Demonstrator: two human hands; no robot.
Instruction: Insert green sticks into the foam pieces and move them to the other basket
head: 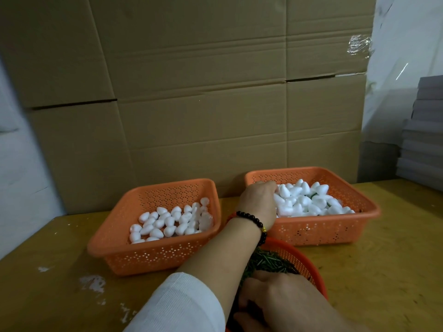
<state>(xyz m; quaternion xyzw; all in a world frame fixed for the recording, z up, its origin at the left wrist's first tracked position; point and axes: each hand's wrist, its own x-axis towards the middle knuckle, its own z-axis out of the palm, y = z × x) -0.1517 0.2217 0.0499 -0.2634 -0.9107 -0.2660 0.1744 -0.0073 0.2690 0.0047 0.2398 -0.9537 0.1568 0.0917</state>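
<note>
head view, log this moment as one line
left hand: reaching into right basket | right hand: in green sticks | left basket: plain foam pieces

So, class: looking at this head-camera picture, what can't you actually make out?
- Left hand fingertips: hidden behind its own back in the right basket, so its grip is unknown.
- Right hand fingertips: buried among the green sticks.
- Round basket: its near part is cut off by the bottom edge and covered by the hand.
- Left basket: sticks in its foam pieces too small to tell.
</note>
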